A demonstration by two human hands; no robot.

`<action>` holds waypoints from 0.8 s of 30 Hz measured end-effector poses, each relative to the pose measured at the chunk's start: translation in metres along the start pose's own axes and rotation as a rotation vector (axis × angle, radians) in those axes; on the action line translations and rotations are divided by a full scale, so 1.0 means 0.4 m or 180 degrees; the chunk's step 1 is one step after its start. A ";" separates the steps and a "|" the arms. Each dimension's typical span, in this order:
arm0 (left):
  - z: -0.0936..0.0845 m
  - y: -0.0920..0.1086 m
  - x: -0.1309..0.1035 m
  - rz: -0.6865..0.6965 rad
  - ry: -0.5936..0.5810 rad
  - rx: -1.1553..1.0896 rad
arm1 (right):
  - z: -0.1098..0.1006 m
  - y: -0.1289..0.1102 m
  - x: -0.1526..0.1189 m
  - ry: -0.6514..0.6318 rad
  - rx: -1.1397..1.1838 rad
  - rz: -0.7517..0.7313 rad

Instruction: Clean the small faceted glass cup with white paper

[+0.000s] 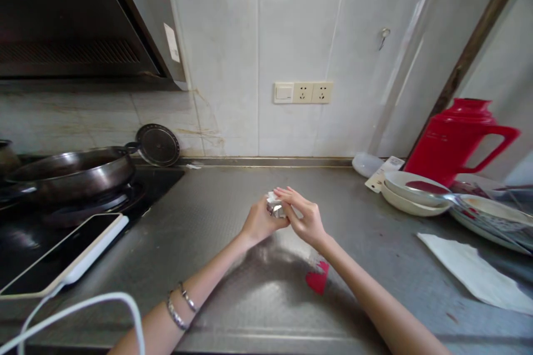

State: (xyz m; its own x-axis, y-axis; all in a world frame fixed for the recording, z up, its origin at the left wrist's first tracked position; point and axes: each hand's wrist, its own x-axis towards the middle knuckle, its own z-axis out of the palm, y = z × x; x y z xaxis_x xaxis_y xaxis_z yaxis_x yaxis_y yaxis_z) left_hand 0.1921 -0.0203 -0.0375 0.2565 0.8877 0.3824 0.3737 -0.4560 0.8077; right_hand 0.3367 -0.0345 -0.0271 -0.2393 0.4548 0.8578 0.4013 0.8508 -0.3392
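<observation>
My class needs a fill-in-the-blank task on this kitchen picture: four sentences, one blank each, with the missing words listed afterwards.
1. The thermos is coloured ____.
2. Beside the switch are ____ sockets.
3. The bracelets are on the person's ____ arm.
4. The silvery item touches the left hand and the ____ hand.

Missing words: red; two; left; right.

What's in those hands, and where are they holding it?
A small silvery thing: left hand at its left side, right hand over its right. I can't tell what it is.
</observation>
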 end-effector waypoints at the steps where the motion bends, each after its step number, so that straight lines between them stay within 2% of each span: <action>1: 0.000 0.001 0.000 -0.0070 0.0022 -0.0099 | -0.003 0.000 0.002 0.0065 0.0050 0.0161; 5: -0.003 0.000 0.003 -0.0324 0.0073 -0.0523 | -0.017 0.008 0.007 0.0228 0.0329 0.0954; 8: -0.011 0.003 0.010 -0.0532 0.0067 -0.0858 | -0.020 0.027 0.006 0.0021 0.0983 0.1422; 12: -0.027 0.012 0.019 -0.0754 -0.0085 -0.1033 | -0.008 0.049 -0.002 -0.0420 0.1888 0.1468; 15: -0.034 0.015 0.023 -0.0914 -0.0372 -0.1036 | 0.008 0.045 -0.011 -0.0630 0.1807 0.1426; 19: -0.029 0.015 0.022 -0.1103 -0.0580 -0.0979 | 0.029 0.032 -0.017 -0.0599 0.1589 0.1424; 22: -0.030 0.009 0.023 -0.1275 -0.0578 -0.1023 | 0.036 0.033 -0.016 -0.0450 0.1671 0.1592; 24: -0.035 0.000 0.024 -0.1354 -0.0787 -0.1244 | 0.036 0.038 -0.014 -0.0363 0.1758 0.1773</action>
State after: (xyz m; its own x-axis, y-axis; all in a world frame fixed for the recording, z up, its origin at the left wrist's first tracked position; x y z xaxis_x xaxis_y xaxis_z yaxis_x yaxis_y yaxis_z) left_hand 0.1820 -0.0109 -0.0276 0.3729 0.9239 -0.0859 0.1470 0.0326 0.9886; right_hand 0.3316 -0.0203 -0.0427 -0.2334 0.8508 0.4708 -0.0011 0.4839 -0.8751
